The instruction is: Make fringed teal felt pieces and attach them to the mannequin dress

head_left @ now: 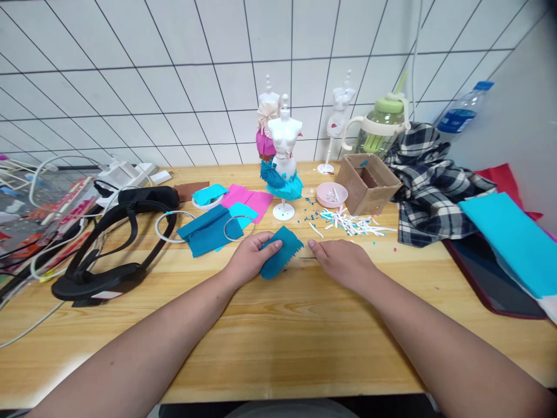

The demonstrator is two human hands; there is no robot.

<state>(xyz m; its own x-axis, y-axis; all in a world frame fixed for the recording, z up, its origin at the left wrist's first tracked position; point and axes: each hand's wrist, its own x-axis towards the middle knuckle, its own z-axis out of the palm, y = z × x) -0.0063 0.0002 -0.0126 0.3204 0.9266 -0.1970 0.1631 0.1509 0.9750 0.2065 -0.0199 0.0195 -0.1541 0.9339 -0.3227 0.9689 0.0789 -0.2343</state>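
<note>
My left hand (251, 260) is closed on a folded piece of teal crepe paper (282, 253), thumb on top. The paper's right edge is cut into jagged fringe. Just to the right, my right hand (348, 262) is closed around a thin, dark metal tool (307, 258). Only its slim tip shows, pointing at the fringed edge; the rest is hidden in the fingers. Behind the paper stands a small white dress-form mannequin (285, 130) with a ruffled teal and turquoise skirt (285, 184).
Left are a black headset (102, 284), a ring (163, 225), teal sheets (209, 232) and pink paper (248, 200). Behind stand two more mannequins (265, 116) (342, 110). Right are paper scraps (352, 222), a pink dish (332, 200), a cardboard box (368, 188), a jug (378, 130) and plaid cloth (435, 186).
</note>
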